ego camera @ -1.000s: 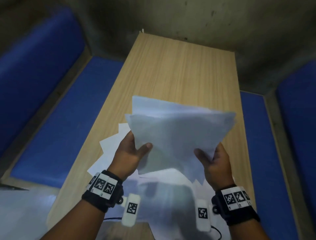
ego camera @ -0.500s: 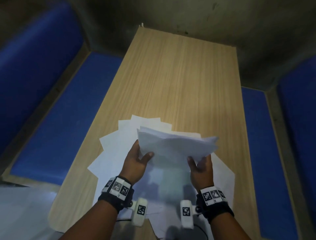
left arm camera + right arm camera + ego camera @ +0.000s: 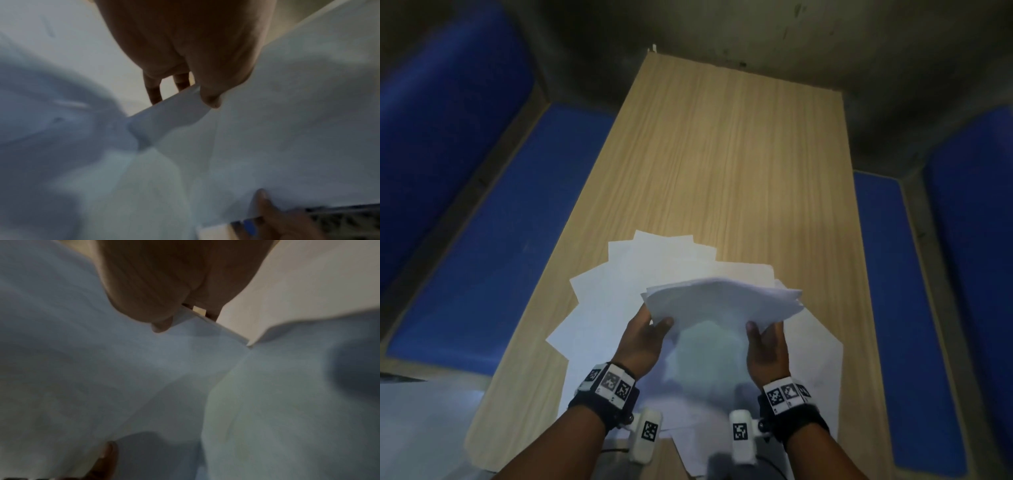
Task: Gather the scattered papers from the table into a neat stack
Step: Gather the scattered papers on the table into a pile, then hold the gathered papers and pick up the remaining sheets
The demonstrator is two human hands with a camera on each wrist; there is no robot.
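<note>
A bundle of white papers (image 3: 722, 301) is held up between both hands, its lower part blurred. My left hand (image 3: 645, 334) grips its left edge, thumb on the near face and fingers behind. My right hand (image 3: 765, 341) grips the right edge the same way. Under the bundle, more white sheets (image 3: 619, 291) lie fanned out on the wooden table (image 3: 739, 154). The left wrist view shows the thumb (image 3: 211, 99) pressed on the paper (image 3: 287, 121); the right wrist view shows the same pinch, with my thumb (image 3: 160, 324) on the sheet (image 3: 102, 369).
Blue cushioned benches (image 3: 493, 222) run along the table's left and right (image 3: 893, 308) sides. A dark wall stands beyond the table's far end. The far half of the tabletop shows bare wood.
Both hands have come down and toward me with the bundle, and moved closer together. The bundle now appears smaller and lower, just above the sheets on the table.
</note>
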